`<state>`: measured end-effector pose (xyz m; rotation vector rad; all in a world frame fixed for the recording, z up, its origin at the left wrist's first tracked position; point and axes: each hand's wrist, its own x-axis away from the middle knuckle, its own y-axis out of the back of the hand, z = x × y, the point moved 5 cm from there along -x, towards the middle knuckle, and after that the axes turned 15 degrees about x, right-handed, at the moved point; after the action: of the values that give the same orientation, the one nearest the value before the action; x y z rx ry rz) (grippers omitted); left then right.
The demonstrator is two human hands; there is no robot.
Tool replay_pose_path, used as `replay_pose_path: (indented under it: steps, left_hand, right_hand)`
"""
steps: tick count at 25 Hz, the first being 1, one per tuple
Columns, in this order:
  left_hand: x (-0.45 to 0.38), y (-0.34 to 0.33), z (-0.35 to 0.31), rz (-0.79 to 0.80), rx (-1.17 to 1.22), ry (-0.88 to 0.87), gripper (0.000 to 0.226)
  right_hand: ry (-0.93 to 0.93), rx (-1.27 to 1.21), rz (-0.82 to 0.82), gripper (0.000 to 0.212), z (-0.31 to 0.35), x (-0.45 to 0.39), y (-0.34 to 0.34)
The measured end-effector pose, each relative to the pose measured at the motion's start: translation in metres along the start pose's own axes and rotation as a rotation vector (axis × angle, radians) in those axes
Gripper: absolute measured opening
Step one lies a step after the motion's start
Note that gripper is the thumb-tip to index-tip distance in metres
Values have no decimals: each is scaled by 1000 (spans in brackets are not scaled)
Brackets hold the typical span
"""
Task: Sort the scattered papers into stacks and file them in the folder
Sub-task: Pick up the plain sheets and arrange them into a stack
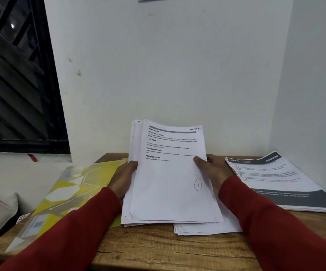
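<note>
bare wooden desk front, folder left, printed stack right, wall behind

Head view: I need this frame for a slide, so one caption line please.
Both hands, left and right, hold a paper stack above a wooden table, yellow folder alongside.

Head camera, close, facing forward-down over table.

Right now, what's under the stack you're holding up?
Under the held stack a smaller pile of white sheets lies on the wooden table, its near edge and right corner showing. How far it runs beneath is covered. The yellow folder lies to the left.
</note>
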<state>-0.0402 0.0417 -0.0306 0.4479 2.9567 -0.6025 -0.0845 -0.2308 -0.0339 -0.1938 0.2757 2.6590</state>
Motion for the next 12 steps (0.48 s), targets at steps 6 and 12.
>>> replay_pose_path:
  steps: [6,12]
  left_hand:
    - [4,0,6,77,45,-5,64]
    - [7,-1,2,30,78,-32,44]
  right_hand:
    - [7,-132,-31,26,4,5,1]
    - [-18,-185,-150,8,11,7,15]
